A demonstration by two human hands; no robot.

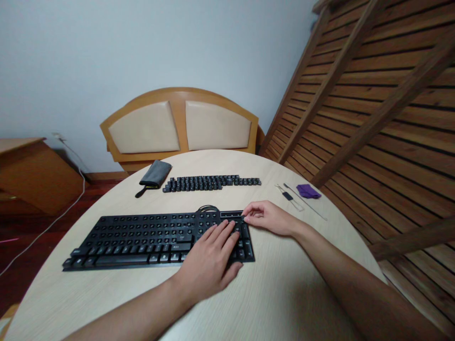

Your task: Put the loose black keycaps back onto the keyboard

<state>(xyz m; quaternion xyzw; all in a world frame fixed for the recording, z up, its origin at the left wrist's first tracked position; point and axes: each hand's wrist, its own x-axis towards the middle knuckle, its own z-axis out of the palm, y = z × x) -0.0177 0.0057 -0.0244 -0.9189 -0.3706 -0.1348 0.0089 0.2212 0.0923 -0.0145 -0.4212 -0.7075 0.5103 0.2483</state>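
Observation:
A black keyboard lies across the table, many of its upper keys without keycaps and its lower rows still capped. My left hand rests on its right part with fingers stretched out over the number pad side. At the keyboard's upper right corner, my right hand has thumb and fingertips pinched together; whatever may be between them is hidden. Loose black keycaps stand in several rows behind the keyboard. The coiled cable shows at its rear edge.
A keycap puller and a thin rod lie at the right, beside a purple cloth. A grey pouch is at the back left. Beyond the round table stand a padded wooden headboard and a slatted wooden panel.

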